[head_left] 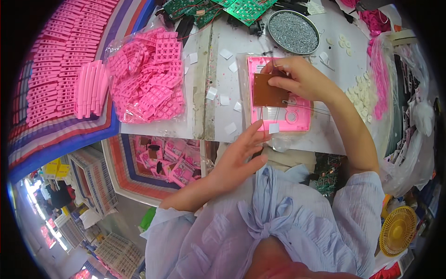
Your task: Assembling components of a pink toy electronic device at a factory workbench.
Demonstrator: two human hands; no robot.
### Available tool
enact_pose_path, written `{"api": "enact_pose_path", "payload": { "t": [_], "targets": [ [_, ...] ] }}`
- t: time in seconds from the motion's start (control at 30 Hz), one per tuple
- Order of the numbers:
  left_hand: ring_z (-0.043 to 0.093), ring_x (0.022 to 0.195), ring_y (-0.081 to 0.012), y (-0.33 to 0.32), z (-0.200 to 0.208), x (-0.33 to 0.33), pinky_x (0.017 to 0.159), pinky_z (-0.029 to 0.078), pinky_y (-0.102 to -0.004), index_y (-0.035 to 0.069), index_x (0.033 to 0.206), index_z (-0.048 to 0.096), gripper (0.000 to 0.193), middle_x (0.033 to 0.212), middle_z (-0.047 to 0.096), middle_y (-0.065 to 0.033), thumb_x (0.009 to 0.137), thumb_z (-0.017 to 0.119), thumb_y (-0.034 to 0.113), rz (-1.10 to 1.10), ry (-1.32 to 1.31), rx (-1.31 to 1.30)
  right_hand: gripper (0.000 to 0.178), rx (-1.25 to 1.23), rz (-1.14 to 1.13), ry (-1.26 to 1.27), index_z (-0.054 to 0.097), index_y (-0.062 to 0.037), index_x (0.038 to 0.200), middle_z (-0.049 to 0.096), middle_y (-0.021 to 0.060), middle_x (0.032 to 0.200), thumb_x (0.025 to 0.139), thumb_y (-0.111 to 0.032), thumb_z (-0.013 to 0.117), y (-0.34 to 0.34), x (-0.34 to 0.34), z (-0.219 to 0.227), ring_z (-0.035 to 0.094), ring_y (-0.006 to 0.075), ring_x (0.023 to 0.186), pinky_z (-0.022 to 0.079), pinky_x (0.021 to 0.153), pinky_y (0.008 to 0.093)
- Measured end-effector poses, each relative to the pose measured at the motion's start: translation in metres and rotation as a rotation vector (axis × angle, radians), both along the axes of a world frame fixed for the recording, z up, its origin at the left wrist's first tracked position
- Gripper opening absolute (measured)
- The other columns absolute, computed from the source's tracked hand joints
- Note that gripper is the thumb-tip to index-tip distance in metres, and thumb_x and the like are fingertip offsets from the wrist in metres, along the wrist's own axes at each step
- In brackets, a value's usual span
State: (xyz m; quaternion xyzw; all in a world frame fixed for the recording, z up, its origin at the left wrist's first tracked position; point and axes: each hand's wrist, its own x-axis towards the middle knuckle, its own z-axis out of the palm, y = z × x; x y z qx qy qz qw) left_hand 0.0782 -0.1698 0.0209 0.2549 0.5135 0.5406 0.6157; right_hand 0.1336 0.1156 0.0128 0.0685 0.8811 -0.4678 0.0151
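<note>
My right hand (pixel 297 79) pinches a brown circuit board (pixel 271 92) between thumb and fingers, tilted over a pink plastic casing (pixel 303 122). Thin wires run from the board, some down toward the casing's near edge and some off to the right. Beside that near edge is my left hand (pixel 241 156), its fingers apart and stretched toward the wires, with nothing visibly gripped. A small white square (pixel 273 128) sits at the casing's near rim, close to the left fingertips. The board covers the middle of the casing.
A round metal tray of small screws (pixel 293 51) stands beyond the casing. Bagged pink keypads (pixel 148 74) lie at left, near stacked pink parts (pixel 62 56). Green circuit boards (pixel 246 9) lie at the far edge. White pads (pixel 211 93) dot the table; pink wires (pixel 379 83) hang right.
</note>
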Motion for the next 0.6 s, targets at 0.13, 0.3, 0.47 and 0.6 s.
{"api": "enact_pose_path", "payload": {
  "t": [0.13, 0.3, 0.47, 0.6],
  "targets": [
    [0.058, 0.125, -0.0246, 0.000, 0.014, -0.014, 0.101, 0.046, -0.0372, 0.004, 0.151, 0.038, 0.065, 0.133, 0.060, -0.0161, 0.092, 0.066, 0.008, -0.044, 0.464, -0.070, 0.023, 0.208, 0.055, 0.021, 0.066, -0.0016, 0.104, 0.070, 0.0183, 0.091, 0.089, -0.019, 0.069, -0.004, -0.010, -0.001, 0.066, 0.0376, 0.085, 0.051, 0.074, 0.0441],
    [0.066, 0.106, -0.0293, 0.019, 0.010, -0.044, 0.086, 0.052, -0.0373, 0.001, 0.124, 0.062, 0.041, 0.110, 0.067, -0.0157, 0.085, 0.072, 0.007, 0.061, 1.174, 0.060, 0.027, 0.381, 0.049, 0.032, 0.065, -0.0023, 0.108, 0.069, 0.0187, 0.096, 0.087, -0.018, 0.071, -0.011, -0.013, 0.005, 0.066, 0.0396, 0.089, 0.052, 0.078, 0.0475],
    [0.059, 0.121, -0.0276, 0.057, -0.013, -0.053, 0.103, 0.039, -0.0464, 0.004, 0.118, 0.065, 0.047, 0.117, 0.065, -0.0107, 0.081, 0.076, 0.031, -0.158, 1.611, 0.405, 0.039, 0.619, -0.242, 0.108, 0.060, -0.0032, 0.116, 0.066, 0.0166, 0.107, 0.081, -0.014, 0.075, -0.039, -0.006, 0.020, 0.064, 0.0380, 0.097, 0.052, 0.086, 0.0433],
    [0.057, 0.125, -0.0246, 0.058, -0.008, -0.053, 0.105, 0.037, -0.0461, 0.004, 0.117, 0.065, 0.051, 0.120, 0.064, -0.0092, 0.080, 0.075, 0.038, -0.258, 1.711, 0.359, 0.044, 0.712, -0.208, 0.387, 0.060, -0.0032, 0.119, 0.065, 0.0143, 0.110, 0.079, -0.012, 0.075, -0.048, 0.017, 0.016, 0.061, 0.0327, 0.109, 0.049, 0.094, 0.0420]
  ]
}}
